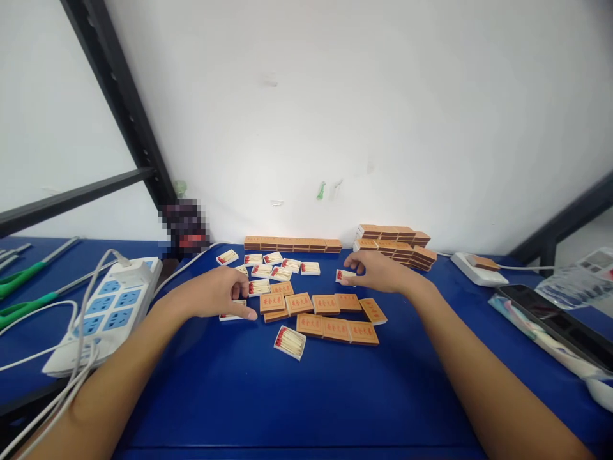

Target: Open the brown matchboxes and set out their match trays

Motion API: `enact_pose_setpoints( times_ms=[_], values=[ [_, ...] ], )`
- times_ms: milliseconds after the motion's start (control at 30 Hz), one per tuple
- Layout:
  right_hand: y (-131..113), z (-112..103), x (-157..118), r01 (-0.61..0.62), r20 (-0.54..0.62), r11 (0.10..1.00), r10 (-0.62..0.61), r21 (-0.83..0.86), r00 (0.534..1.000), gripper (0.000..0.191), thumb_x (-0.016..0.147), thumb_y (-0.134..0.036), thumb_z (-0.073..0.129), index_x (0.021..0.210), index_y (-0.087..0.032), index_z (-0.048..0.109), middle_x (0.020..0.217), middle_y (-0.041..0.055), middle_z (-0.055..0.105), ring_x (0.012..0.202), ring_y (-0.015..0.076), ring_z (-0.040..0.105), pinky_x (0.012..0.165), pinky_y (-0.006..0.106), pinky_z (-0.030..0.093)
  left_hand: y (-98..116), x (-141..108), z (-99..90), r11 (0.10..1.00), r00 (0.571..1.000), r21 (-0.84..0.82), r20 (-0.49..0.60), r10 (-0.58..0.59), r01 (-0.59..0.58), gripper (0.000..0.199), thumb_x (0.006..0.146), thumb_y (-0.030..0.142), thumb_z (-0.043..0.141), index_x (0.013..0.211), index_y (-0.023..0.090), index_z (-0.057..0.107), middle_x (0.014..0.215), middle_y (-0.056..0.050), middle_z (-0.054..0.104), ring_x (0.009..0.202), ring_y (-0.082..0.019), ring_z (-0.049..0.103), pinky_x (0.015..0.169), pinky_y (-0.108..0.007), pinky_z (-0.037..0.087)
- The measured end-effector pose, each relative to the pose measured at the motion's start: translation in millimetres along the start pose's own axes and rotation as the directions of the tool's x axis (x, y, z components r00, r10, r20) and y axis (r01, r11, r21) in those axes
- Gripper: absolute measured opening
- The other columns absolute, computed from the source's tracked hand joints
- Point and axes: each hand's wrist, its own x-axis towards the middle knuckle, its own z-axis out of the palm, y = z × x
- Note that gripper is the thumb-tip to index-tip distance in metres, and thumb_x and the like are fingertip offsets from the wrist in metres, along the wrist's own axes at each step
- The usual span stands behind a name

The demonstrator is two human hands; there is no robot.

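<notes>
My left hand point(218, 295) is at the left of the spread, thumb and fingers apart, above a white matchbox tray point(232, 316) that it partly hides. Further right, my right hand point(373, 269) has its thumb and fingers closed on a small tray of red-tipped matches point(340, 276). Several open trays of matches point(281, 273) lie between the hands toward the wall. Closer in are orange matchbox sleeves point(322, 328) with red lettering, some stacked or overlapping. One more filled tray point(290, 343) lies in front of them.
A long row of matchboxes point(292, 244) lines the wall, with stacked matchboxes point(395, 243) at the back right. A power strip point(108, 306) with white cables is at left, near green-handled tools point(29, 310). A phone point(560, 319) and plastic packets lie at right.
</notes>
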Motion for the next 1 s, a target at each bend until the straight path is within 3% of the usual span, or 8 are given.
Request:
enact_pose_setpoints(
  times_ms=[100, 233, 367, 467, 567, 733, 900, 1000],
  values=[
    [-11.5, 0.1, -0.1, 0.051, -0.044, 0.998, -0.052, -0.039, 0.998, 0.027, 0.086, -0.045, 0.077, 0.096, -0.02, 0.074, 0.088, 0.0083, 0.074, 0.076, 0.0217, 0.064, 0.067, 0.032, 0.046, 4.9, 0.5, 1.8, 0.998, 0.995, 0.06, -0.099, 0.033, -0.027, 0.065, 0.064, 0.078, 0.079, 0.094, 0.021, 0.07, 0.088, -0.005, 0.07, 0.076, -0.023, 0.064, 0.061, -0.031, 0.039],
    [-49.3, 11.0, -3.7, 0.228, -0.058, 0.971, -0.224, 0.076, 0.973, 0.023, 0.092, -0.043, 0.072, 0.098, -0.021, 0.073, 0.09, 0.0065, 0.072, 0.078, 0.0201, 0.063, 0.07, 0.032, 0.048, 17.8, 1.7, 11.4, 0.978, 0.953, 0.172, -0.257, 0.161, -0.119, 0.062, 0.066, 0.075, 0.08, 0.095, 0.021, 0.069, 0.094, -0.006, 0.068, 0.084, -0.025, 0.062, 0.065, -0.032, 0.041],
    [-86.4, 27.3, -13.7, 0.349, -0.018, 0.919, -0.352, 0.181, 0.936, 0.028, 0.096, -0.047, 0.069, 0.106, -0.022, 0.072, 0.101, 0.0072, 0.072, 0.09, 0.022, 0.064, 0.078, 0.035, 0.05, 30.0, 4.6, 24.6, 0.955, 0.919, 0.191, -0.283, 0.275, -0.227, 0.045, 0.08, 0.06, 0.077, 0.101, 0.021, 0.073, 0.101, -0.007, 0.066, 0.094, -0.026, 0.062, 0.077, -0.035, 0.046],
    [-101.4, 36.7, -18.8, 0.381, -0.001, 0.9, -0.389, 0.211, 0.921, 0.034, 0.096, -0.054, 0.069, 0.106, -0.022, 0.072, 0.102, 0.0081, 0.072, 0.097, 0.0251, 0.063, 0.08, 0.037, 0.049, 34.3, 5.8, 29.6, 0.938, 0.907, 0.223, -0.271, 0.321, -0.266, 0.033, 0.086, 0.052, 0.072, 0.094, 0.02, 0.072, 0.095, -0.007, 0.064, 0.094, -0.026, 0.061, 0.078, -0.037, 0.047],
    [-109.7, 44.0, -20.4, 0.362, -0.092, 0.883, -0.351, 0.3, 0.932, 0.026, 0.101, -0.047, 0.063, 0.103, -0.023, 0.072, 0.102, 0.0071, 0.072, 0.094, 0.0231, 0.063, 0.08, 0.036, 0.048, 34.4, 5.8, 30.1, 0.93, 0.868, 0.215, -0.344, 0.357, -0.298, 0.026, 0.085, 0.044, 0.073, 0.092, 0.02, 0.068, 0.096, -0.006, 0.067, 0.093, -0.025, 0.062, 0.078, -0.036, 0.048],
    [-122.0, 54.9, -21.5, 0.262, -0.187, 0.809, -0.19, 0.526, 0.964, 0.022, 0.103, -0.041, 0.061, 0.095, -0.022, 0.069, 0.094, 0.0034, 0.072, 0.083, 0.0178, 0.062, 0.073, 0.032, 0.048, 32.4, 6.9, 32.3, 0.915, 0.765, 0.247, -0.504, 0.402, -0.318, 0.023, 0.086, 0.039, 0.074, 0.097, 0.02, 0.067, 0.097, -0.005, 0.072, 0.088, -0.023, 0.066, 0.079, -0.037, 0.051],
    [-127.6, 61.2, -21.2, 0.299, -0.348, 0.826, -0.135, 0.479, 0.928, 0.019, 0.099, -0.037, 0.064, 0.088, -0.022, 0.066, 0.087, 0.0035, 0.071, 0.079, 0.0182, 0.061, 0.07, 0.032, 0.047, 35.2, 10.4, 38.0, 0.874, 0.654, 0.335, -0.579, 0.487, -0.353, 0.018, 0.09, 0.032, 0.071, 0.102, 0.019, 0.069, 0.097, -0.006, 0.075, 0.088, -0.024, 0.069, 0.079, -0.038, 0.054],
    [-128.1, 63.9, -21.3, 0.264, -0.335, 0.796, -0.082, 0.545, 0.939, 0.02, 0.097, -0.041, 0.067, 0.091, -0.022, 0.068, 0.09, 0.0036, 0.072, 0.079, 0.0182, 0.061, 0.069, 0.032, 0.048, 38.0, 11.8, 40.7, 0.85, 0.574, 0.367, -0.628, 0.525, -0.377, 0.019, 0.091, 0.032, 0.071, 0.103, 0.017, 0.069, 0.095, -0.007, 0.075, 0.088, -0.024, 0.07, 0.08, -0.038, 0.056]
  ],
)
